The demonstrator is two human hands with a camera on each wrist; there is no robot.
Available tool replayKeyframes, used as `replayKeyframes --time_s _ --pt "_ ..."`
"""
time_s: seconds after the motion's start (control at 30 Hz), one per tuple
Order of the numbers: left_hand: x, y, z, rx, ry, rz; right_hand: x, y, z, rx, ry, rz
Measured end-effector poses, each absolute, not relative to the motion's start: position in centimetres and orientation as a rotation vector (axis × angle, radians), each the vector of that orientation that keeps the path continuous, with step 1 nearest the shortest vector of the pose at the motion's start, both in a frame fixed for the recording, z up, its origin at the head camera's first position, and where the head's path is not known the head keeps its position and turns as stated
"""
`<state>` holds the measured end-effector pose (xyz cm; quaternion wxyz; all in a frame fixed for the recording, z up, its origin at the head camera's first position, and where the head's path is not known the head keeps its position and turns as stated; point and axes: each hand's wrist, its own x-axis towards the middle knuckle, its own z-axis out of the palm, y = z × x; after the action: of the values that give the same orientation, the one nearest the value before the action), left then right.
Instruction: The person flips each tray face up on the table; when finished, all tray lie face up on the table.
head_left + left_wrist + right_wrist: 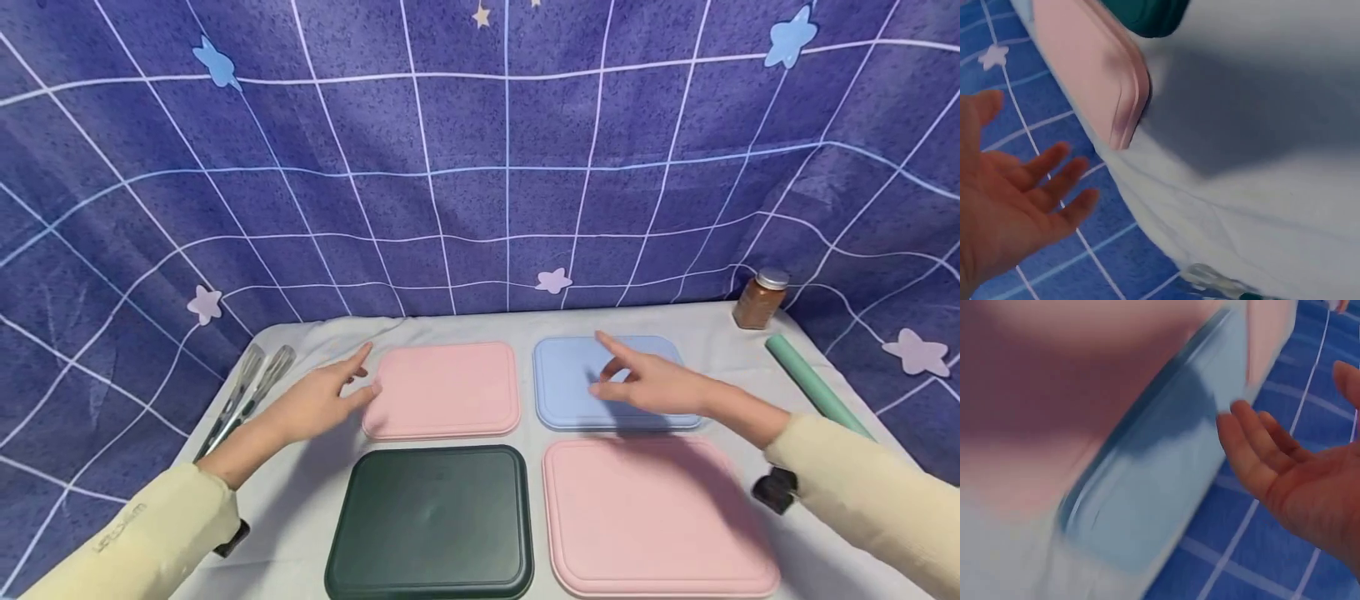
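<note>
My left hand (pixel 318 400) is at the left end of a pink rectangular lid-like slab (pixel 450 387), fingers spread and holding nothing. In the left wrist view its fingers are relaxed, apart from the pink slab (pixel 1085 69). My right hand (pixel 652 379) hovers over a light blue slab (pixel 566 375), index finger extended and nothing in its grasp. The right wrist view shows that hand (pixel 1310 481) with loosely bent fingers beside the blue slab (pixel 1147 512). Nearer to me lie a dark green slab (pixel 438 521) on the left and a larger pink slab (pixel 645 525) on the right.
Two clear-headed utensils (pixel 251 387) lie at the left edge of the white-covered table (pixel 592 326). A brown jar (pixel 760 302) with a silver cap stands at the back right, near a green roll (pixel 813 383). Behind hangs a blue grid-patterned cloth (pixel 465 200).
</note>
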<state>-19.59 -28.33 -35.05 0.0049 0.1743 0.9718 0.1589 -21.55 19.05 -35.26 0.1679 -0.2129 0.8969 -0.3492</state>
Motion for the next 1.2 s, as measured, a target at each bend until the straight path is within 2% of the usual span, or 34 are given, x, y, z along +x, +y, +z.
replayKeyframes --time_s 0.27,0.5,0.83,1.2 --pt "-20.4 -29.9 -35.6 0.237 2.753 0.561 -23.9 11.1 -36.0 -0.321 2.108 -1.162" --pt "-20.6 -31.2 -38.1 0.241 2.603 0.698 -25.8 6.9 -36.3 -0.179 2.059 -1.109" --pt "-20.1 -30.8 -39.5 0.231 2.544 0.743 -27.6 4.4 -36.9 -0.114 2.083 -0.933" --pt "-20.5 -31.0 -39.7 0.213 2.432 0.957 -29.1 3.7 -36.8 -0.044 2.087 -0.817"
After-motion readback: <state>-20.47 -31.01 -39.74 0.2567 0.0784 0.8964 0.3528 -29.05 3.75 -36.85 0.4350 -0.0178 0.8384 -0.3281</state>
